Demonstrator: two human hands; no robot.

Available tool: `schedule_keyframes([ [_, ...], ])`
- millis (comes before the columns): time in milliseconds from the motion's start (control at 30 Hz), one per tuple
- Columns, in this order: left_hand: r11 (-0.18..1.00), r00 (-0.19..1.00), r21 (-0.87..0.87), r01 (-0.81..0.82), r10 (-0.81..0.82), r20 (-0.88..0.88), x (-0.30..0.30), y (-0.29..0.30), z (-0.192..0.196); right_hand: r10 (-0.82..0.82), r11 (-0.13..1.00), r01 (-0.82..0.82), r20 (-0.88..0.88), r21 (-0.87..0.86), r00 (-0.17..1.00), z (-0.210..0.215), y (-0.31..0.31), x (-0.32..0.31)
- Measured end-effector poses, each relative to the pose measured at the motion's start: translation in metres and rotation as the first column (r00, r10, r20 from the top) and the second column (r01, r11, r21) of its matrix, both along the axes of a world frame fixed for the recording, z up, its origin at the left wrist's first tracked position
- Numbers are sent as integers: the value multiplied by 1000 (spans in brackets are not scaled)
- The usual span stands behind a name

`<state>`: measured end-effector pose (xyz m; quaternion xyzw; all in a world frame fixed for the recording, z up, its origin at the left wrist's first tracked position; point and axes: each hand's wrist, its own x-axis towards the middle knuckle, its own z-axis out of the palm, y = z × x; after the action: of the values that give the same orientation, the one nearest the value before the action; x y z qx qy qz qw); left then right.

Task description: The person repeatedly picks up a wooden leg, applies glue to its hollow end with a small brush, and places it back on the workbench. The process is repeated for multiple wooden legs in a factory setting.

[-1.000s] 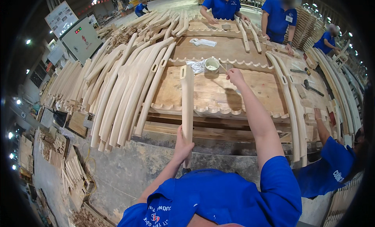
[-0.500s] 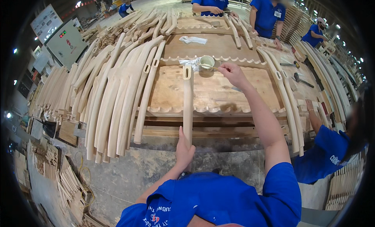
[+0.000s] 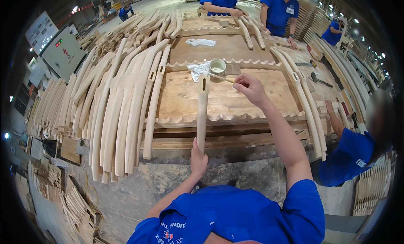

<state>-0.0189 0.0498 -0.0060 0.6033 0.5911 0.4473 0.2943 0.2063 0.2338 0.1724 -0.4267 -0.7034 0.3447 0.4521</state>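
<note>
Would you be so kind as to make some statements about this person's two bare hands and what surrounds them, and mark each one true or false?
1. The bare left hand grips a long, pale wooden piece. True.
2. The bare right hand is empty. False: the bare right hand holds a thin, pale stick.
3. A crumpled white cloth lies just left of the round, pale cup. True.
4. The elongated slot in the held piece is at its hand-held end. False: the elongated slot is at the opposite end, toward the cup.
5. A heap of similar wooden pieces lies left of the held piece. True.
</note>
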Motion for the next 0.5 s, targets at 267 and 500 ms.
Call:
schedule_keyframes([
  [267,975,956,-149,164,-120,269,2,-10,31,13,1000,-11,77,-23,997,3,11,3],
  [500,966,922,-180,187,-109,372,6,-17,49,-53,999,49,261,22,964,1,36,-20],
])
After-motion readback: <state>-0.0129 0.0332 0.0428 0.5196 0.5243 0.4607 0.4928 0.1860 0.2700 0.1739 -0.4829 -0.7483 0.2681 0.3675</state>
